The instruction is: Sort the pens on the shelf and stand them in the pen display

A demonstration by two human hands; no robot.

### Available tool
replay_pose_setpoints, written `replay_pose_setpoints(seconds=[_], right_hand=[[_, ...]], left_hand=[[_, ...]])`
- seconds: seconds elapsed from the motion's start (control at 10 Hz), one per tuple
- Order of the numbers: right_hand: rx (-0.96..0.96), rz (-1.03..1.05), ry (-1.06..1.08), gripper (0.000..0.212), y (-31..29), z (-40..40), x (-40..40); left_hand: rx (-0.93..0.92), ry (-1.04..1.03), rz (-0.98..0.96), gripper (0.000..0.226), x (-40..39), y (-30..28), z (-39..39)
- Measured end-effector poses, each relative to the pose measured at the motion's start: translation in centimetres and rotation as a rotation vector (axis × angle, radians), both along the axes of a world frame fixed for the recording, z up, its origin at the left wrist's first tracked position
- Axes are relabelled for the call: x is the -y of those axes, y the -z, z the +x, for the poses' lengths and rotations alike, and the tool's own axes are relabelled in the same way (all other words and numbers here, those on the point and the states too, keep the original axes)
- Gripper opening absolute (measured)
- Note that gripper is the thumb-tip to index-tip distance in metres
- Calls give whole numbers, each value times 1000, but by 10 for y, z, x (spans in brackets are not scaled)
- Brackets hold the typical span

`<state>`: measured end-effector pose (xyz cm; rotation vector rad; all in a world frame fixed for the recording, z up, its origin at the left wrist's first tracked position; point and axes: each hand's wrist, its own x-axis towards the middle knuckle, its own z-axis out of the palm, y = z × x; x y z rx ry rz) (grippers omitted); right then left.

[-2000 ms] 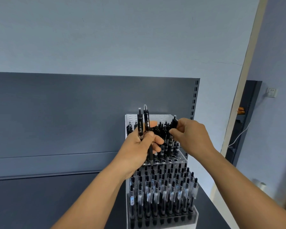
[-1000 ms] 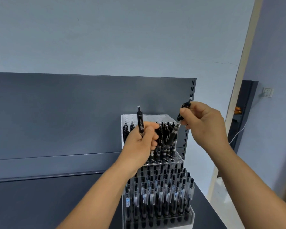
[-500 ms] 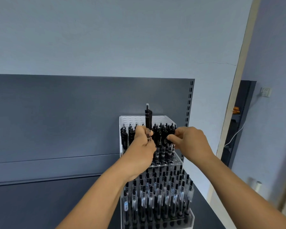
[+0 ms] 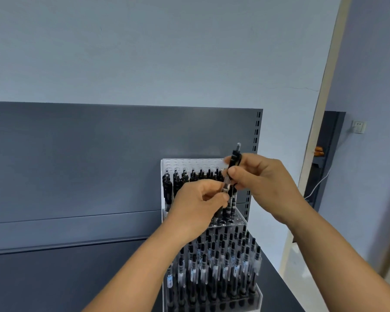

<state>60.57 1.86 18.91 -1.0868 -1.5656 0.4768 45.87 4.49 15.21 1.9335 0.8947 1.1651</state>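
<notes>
Both hands meet on one pen (image 4: 231,174) held nearly upright above the upper tier of a clear rack (image 4: 258,296), at about 3 o'clock. The right hand (image 4: 260,179) pinches its top; the left hand (image 4: 198,200), fingers curled, seems to grip its lower barrel. Pens fill both tiers.

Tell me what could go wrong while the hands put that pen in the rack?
1. Both the right hand and the left hand pinch one pen. If it tilts, its tip might miss a hole in the pen display.
2. The upper-tier pens stand packed close beside the hands, so a knuckle might knock some crooked.
3. The display sits near the dark shelf edge; a hard push might shift it.
</notes>
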Motion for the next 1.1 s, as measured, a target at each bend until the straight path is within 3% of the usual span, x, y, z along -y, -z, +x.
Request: replay_pose_setpoints(seconds=[0.1, 0.2, 0.5, 0.7, 0.9, 1.1], right_hand=[[-24, 113, 264, 15, -2, 10, -8], [125, 137, 475, 8, 3, 21, -16], [456, -57, 502, 34, 36, 27, -33], [651, -90, 453, 47, 47, 27, -37], [829, -86, 513, 56, 47, 27, -30], [799, -94, 501, 65, 43, 22, -24]], left_hand=[[-65, -110, 90, 30, 0, 1, -2], [-116, -193, 191, 31, 0, 3, -8], [-292, -319, 367, 27, -3, 9, -18], [-466, -406, 467, 45, -5, 5, -27], [-661, -502, 393, 62, -7, 6, -40], [-702, -513, 346, 67, -2, 12, -53]])
